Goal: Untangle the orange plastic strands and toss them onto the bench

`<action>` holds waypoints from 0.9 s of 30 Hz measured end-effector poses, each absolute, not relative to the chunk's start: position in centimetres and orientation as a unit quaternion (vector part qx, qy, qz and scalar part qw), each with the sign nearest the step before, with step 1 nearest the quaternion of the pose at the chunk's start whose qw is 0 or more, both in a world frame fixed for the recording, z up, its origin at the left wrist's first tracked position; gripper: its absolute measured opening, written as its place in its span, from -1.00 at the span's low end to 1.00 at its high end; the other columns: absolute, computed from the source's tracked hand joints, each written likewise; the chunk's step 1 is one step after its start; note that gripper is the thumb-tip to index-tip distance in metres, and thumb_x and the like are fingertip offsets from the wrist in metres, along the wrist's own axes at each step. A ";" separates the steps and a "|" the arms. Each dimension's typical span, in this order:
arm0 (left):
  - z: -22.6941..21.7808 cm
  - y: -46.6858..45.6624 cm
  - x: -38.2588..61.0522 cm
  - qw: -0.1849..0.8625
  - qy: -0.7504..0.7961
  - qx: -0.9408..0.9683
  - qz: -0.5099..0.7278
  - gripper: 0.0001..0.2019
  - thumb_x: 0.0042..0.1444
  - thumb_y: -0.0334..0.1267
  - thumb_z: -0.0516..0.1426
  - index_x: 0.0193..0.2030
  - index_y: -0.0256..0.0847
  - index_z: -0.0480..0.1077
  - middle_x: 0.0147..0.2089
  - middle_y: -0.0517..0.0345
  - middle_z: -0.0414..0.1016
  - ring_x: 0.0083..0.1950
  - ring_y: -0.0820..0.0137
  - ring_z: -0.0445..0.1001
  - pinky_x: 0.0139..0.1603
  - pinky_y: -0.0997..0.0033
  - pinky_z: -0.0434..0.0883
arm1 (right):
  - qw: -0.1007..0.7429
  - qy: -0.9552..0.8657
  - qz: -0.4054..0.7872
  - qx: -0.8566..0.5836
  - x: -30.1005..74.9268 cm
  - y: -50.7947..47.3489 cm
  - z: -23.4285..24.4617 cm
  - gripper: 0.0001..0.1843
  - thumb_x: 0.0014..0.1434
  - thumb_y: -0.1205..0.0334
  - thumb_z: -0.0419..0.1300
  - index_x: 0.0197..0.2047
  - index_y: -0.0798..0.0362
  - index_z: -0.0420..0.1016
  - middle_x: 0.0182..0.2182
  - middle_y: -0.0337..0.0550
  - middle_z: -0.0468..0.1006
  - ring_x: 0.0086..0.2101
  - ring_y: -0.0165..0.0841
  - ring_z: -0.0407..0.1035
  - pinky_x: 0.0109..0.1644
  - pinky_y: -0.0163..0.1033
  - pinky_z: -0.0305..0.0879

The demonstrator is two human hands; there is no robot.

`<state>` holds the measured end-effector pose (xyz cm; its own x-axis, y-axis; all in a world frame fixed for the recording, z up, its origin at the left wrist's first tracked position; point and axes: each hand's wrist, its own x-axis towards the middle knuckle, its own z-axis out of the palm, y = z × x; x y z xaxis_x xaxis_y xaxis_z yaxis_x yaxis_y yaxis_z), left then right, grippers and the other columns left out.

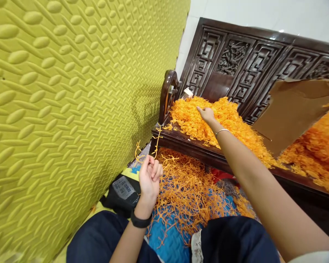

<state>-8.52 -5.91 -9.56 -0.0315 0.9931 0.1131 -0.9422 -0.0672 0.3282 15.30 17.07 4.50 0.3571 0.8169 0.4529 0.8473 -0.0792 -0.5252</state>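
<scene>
My left hand [150, 175] is raised above the floor, its fingers closed around a thin, branched orange plastic stem [158, 140] that sticks up past the fingertips. Stretched out over the bench, my right hand [207, 114] is at a heap of small orange plastic pieces [222, 117]. One digit of that hand points out to the left; the others are partly hidden, and nothing shows in its grasp. Below the bench edge, a tangled pile of bare orange stems [183, 186] lies between my knees.
A dark carved wooden bench [189, 140] carries the heap. A cardboard sheet [296, 106] leans on its back, with more orange pieces to the right. A yellow textured foam mat [71, 91] stands upright at left. Near my left knee lies a black mesh item [123, 190]. Blue matting [167, 233] covers the floor.
</scene>
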 end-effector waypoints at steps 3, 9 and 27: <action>-9.7 -5.6 -8.4 0.711 0.063 0.120 0.689 -0.66 0.30 -0.25 -0.08 -0.51 -0.25 0.24 -0.77 0.42 -0.03 -0.77 0.64 -0.11 -0.67 0.58 -0.04 | 0.390 -0.572 -0.021 -0.722 16.1 17.3 4.6 -0.72 0.11 0.24 0.16 -0.60 0.12 0.31 -0.64 -0.20 0.30 -0.45 -0.37 0.26 -0.23 -0.23 0.20; -10.3 -5.2 -8.0 0.749 0.042 0.095 0.655 -0.63 0.33 -0.26 -0.14 -0.50 -0.26 0.24 -0.75 0.42 -0.07 -0.78 0.64 -0.13 -0.70 0.59 -0.06 | 0.437 -0.552 -0.003 -0.710 18.5 17.0 4.7 -0.89 -0.01 0.32 0.20 -0.50 0.20 0.40 -0.62 -0.19 0.35 -0.47 -0.39 0.28 -0.24 -0.22 0.27; -14.5 -6.2 -2.5 0.418 0.328 0.585 0.612 -0.73 0.26 -0.10 -0.08 -0.39 -0.16 0.25 -0.58 0.29 0.16 -0.56 0.46 0.19 -0.46 0.48 0.20 | 0.344 -0.735 -0.082 -0.579 26.2 -10.8 -14.0 -0.80 0.04 0.05 0.08 -0.40 -0.11 0.49 -0.49 -0.06 0.55 -0.46 -0.15 0.47 -0.25 0.00 0.42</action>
<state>-2.53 -6.23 -14.52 0.0343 0.8963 0.4421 -0.1278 -0.4348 0.8914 26.22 -10.79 -14.00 -0.0933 0.7940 0.6008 0.9071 0.3165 -0.2774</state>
